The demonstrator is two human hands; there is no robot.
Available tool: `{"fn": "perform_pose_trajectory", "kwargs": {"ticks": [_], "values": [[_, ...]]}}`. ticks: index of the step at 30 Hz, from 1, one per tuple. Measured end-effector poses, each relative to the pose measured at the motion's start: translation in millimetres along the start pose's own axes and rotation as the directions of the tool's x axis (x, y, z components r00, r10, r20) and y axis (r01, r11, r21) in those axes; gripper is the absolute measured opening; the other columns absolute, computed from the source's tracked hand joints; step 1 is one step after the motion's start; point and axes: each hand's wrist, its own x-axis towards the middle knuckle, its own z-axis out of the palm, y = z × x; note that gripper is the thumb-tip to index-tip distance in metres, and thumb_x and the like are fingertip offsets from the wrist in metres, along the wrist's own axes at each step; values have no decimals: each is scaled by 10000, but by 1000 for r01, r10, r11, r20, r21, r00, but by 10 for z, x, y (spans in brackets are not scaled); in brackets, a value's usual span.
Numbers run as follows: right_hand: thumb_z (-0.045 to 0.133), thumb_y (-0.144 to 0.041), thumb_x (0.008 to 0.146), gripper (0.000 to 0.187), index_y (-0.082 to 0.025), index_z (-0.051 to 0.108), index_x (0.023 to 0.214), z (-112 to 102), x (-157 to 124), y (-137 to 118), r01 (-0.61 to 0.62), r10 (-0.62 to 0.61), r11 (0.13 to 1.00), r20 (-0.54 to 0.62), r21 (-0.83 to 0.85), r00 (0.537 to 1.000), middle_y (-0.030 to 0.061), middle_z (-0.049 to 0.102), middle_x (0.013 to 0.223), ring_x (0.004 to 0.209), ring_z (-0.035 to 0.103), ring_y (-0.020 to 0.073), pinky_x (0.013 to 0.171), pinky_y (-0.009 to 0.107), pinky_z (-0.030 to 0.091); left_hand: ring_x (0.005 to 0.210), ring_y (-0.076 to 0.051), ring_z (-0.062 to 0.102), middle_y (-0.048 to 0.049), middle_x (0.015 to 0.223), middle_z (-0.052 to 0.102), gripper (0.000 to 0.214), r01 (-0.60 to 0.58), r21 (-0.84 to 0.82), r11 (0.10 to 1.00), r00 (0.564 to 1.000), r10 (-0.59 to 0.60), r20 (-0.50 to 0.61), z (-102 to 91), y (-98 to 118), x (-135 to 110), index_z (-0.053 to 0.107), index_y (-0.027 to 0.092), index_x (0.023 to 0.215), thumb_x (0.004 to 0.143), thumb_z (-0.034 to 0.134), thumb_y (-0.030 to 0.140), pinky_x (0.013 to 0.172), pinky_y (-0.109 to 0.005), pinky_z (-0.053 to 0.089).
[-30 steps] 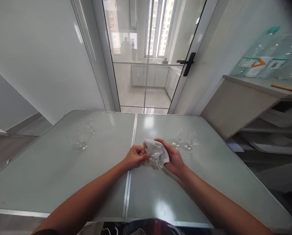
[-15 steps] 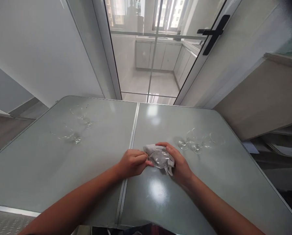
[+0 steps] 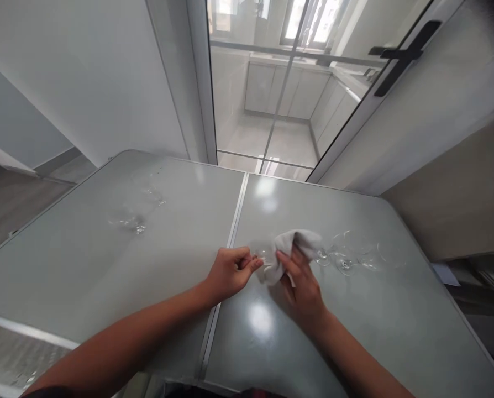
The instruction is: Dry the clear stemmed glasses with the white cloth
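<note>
My left hand [image 3: 229,271] is closed in a pinch on the stem of a clear stemmed glass [image 3: 263,255] held just above the grey table [image 3: 106,265]. My right hand [image 3: 300,282] holds a white cloth [image 3: 290,246] against the glass, fingers curled round the cloth. The bowl of the glass is mostly hidden under the cloth. Both hands meet near the table's middle seam.
Two clear stemmed glasses [image 3: 348,257] lie right of my hands. Two more glasses [image 3: 137,210] stand at the far left of the table. A glass door [image 3: 288,88] with a black handle [image 3: 404,55] is beyond, and a beige cabinet [image 3: 458,193] to the right.
The camera tilted down and leftward. The cloth shifted from wrapping the glass's underside to lying over its top, and my right hand turned so its fingers point up.
</note>
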Motion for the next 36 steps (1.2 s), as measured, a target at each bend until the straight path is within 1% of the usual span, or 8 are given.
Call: {"fn": "perform_pose_trajectory", "kwargs": {"ticks": [6,10,14,18,25,28,32,36], "values": [[595,-222,922,519,-227,478,1428,25,47,-197,-240,210,961,-200,-139,957,135,598,1225,1057,628,282,796,405,577,519,-82,379,56,566,405,351,-191,215,958,981,176,85,143,-49,-116,395,197,619,906,592,241,518,-235,289],[637,-289,895,457,-231,544,1339,35,72,-205,-443,429,892,-148,-87,891,80,641,1097,679,577,160,488,252,452,522,-97,408,41,581,446,281,-232,258,938,973,220,74,181,-128,-136,427,205,635,880,565,189,507,-245,296],[672,-295,852,478,-245,576,1318,-72,135,-90,-435,436,900,14,-16,900,65,682,1127,774,639,185,567,254,489,499,-89,382,51,546,404,352,-181,164,970,983,175,52,118,-103,-124,377,208,615,893,591,241,503,-235,302],[600,-300,922,269,-246,660,1179,-151,161,-27,-365,365,931,-9,-14,931,34,717,956,683,629,166,601,266,480,490,-80,377,56,535,408,401,-143,142,979,987,131,88,102,-53,-148,354,203,613,892,635,264,506,-231,299],[612,-390,955,174,-271,612,1083,-27,265,-164,-520,615,787,-357,331,703,27,652,949,757,601,169,643,261,485,664,-131,639,18,615,574,367,-7,-35,999,999,9,43,-11,-102,-86,383,205,658,914,643,233,619,-214,442],[645,-421,937,216,-298,554,1090,66,250,-155,-519,721,629,-184,578,668,-12,594,838,629,521,142,547,232,443,689,-141,679,27,650,614,183,21,-102,995,996,-12,90,-42,-105,-53,474,215,812,934,609,199,685,-236,499],[669,-475,910,302,-291,555,1120,176,192,-97,-531,703,320,180,785,688,1,610,840,653,544,165,567,260,472,665,-126,682,8,758,681,127,-34,-84,996,987,46,156,-11,-104,-79,481,222,906,931,597,174,658,-224,508],[801,-394,809,600,-288,541,1340,215,172,-115,-570,608,231,341,788,717,69,663,1143,896,640,215,755,309,541,524,-98,531,41,637,571,227,-103,45,994,982,95,161,-2,-138,-95,445,221,773,888,641,212,518,-200,405]]}}
